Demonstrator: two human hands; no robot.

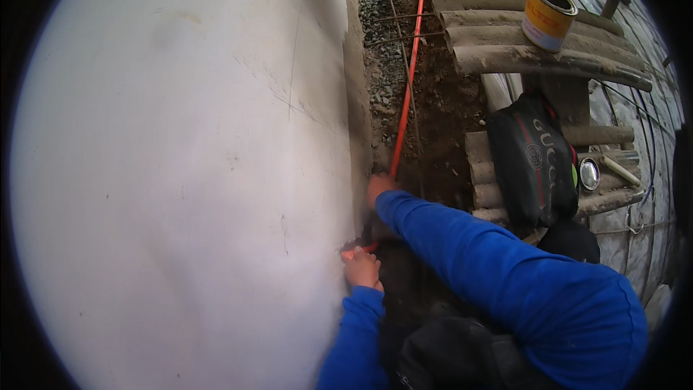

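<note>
L hand [363, 270] curled on orange pc [349, 255] by wall [180, 173], R hand [380, 187] stretched fwd, grip unclear.

Pale lettering [545, 157] and round emblem [534, 157] on black bag [521, 180], blurred print [546, 20] on yellow-and-white can [550, 29]

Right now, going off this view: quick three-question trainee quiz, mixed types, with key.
1. True or false: the open can sits higher in the picture than the black bag.
2. The long pipe running down to the right hand is: a) grey, b) orange, c) blue.
3. Which of the person's hands is nearer the picture's lower edge?

Key:
1. True.
2. b.
3. The left hand, at the small orange piece by the wall's edge.
</note>
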